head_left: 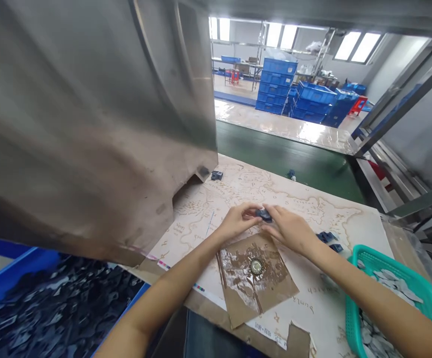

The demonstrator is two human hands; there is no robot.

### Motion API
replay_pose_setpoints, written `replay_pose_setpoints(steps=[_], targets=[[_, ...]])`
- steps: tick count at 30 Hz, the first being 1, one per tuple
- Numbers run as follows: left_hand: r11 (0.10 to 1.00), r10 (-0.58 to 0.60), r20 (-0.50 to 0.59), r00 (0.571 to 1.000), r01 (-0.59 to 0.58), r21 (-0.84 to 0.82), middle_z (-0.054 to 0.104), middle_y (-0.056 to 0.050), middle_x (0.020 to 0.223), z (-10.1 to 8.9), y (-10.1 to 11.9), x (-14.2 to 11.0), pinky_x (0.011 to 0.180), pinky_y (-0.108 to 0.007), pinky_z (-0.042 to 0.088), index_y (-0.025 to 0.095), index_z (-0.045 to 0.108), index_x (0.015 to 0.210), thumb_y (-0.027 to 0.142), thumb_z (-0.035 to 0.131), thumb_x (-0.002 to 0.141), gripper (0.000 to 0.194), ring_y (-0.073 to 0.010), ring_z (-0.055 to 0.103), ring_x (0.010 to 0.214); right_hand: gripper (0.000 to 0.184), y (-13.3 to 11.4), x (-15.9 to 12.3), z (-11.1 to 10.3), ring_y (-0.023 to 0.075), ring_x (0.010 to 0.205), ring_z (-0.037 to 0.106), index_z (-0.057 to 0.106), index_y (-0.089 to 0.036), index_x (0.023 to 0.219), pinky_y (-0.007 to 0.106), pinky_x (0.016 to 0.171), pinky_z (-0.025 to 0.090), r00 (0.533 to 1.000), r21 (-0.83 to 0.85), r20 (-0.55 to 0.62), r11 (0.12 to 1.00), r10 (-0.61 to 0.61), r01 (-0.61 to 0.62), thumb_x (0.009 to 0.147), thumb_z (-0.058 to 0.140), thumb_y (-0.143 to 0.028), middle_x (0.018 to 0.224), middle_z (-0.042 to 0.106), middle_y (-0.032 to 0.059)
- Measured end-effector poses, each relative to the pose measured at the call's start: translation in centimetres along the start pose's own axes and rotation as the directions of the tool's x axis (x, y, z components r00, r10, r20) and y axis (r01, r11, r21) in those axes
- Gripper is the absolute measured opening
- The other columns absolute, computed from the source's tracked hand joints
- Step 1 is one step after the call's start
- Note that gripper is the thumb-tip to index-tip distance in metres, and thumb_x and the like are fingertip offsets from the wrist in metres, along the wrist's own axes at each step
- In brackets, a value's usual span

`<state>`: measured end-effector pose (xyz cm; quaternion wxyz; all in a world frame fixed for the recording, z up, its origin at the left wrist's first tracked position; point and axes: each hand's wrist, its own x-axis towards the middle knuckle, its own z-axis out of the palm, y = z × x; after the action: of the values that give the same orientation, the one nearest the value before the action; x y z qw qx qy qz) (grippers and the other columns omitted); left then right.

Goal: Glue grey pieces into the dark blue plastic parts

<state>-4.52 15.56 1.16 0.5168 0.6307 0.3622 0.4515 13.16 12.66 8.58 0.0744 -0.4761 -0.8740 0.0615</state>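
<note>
Over the map-printed sheet (246, 191), both my hands meet around a small dark blue plastic part (264, 215). My left hand (240, 219) pinches it from the left with thumb and fingers. From the right, my right hand (286, 226) grips the same part, partly covering it. Just below lies a brown cardboard piece (283, 286) with a shiny, wet-looking surface and a round metallic disc (256, 267) in its middle. Several similar dark parts (326, 237) rest on the sheet by my right forearm. Another dark part (216, 175) sits at the metal panel's edge.
A green basket (352, 308) of pale flat pieces stands at the right. A blue bin (39, 268) full of dark pieces is at lower left. The large metal panel (100, 124) fills the left. Beyond the table runs a green conveyor belt (275, 149); a small dark-and-white part (291, 174) lies near its edge.
</note>
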Motion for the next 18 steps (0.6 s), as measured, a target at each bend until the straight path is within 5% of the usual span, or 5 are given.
replay_pose_setpoints(steps=[4,9,18], targets=[[0.999,-0.038,0.087,0.995,0.040,-0.031,0.071,-0.010,0.097,-1.5,0.1,0.7,0.083,-0.033,0.053,0.013,0.065,0.100,0.029,0.071,0.073,0.033,-0.0193,0.068,0.087,0.021,1.4,3.2,1.5,0.0300,0.083,0.066,0.061,-0.012,0.100,0.040,0.070,0.050,0.996,0.072,0.066,0.996,-0.057,0.052,0.084,0.048,-0.017,0.091,0.069,0.0181],[0.995,-0.004,0.224,0.975,0.026,-0.095,0.071,-0.009,0.095,-2.5,0.9,0.9,0.082,-0.031,0.052,0.015,0.067,0.098,0.035,0.071,0.073,0.033,-0.0186,0.067,0.088,0.023,2.2,2.4,1.3,0.0176,0.070,0.066,0.059,-0.019,0.102,0.027,0.064,0.049,0.985,0.288,0.086,0.950,-0.153,0.122,0.086,0.043,-0.017,0.083,0.071,0.0056],[0.955,-0.097,0.237,0.967,0.158,-0.253,0.070,-0.005,0.080,-1.4,0.7,0.5,0.069,-0.027,0.053,0.014,0.068,0.091,0.036,0.077,0.063,0.036,-0.0155,0.066,0.073,0.028,1.1,1.0,3.4,0.0169,0.065,0.061,0.055,-0.019,0.083,0.028,0.062,0.047,0.994,0.454,-0.077,0.884,-0.082,0.109,0.090,0.037,-0.041,0.077,0.067,0.0061]])
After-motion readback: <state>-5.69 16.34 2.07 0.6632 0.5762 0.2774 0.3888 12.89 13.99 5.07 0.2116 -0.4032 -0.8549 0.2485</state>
